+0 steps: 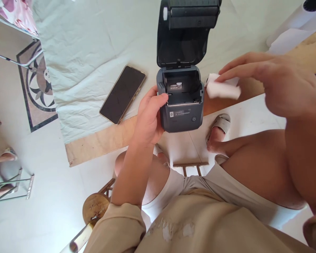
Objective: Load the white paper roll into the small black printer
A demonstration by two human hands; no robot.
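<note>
Left hand point(149, 117) gripping the left side of a small dark grey plastic printer point(180, 102) with lid open, right hand point(268, 82) pinching what looks like a white paper roll point(222, 89) just beside it, black smartphone point(123, 94) on cloth-covered tabletop point(94, 52) nearby

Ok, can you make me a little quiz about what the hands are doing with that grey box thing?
1. True or false: the lid of the small printer stands open.
2. Which hand holds the white paper roll? A) left B) right
3. What lies flat on the cloth to the left of the printer?

Key:
1. True; the paper bay looks empty.
2. B. The right hand pinches it beside the printer, while the left hand grips the printer's side.
3. A phone, dark screen up.
</note>
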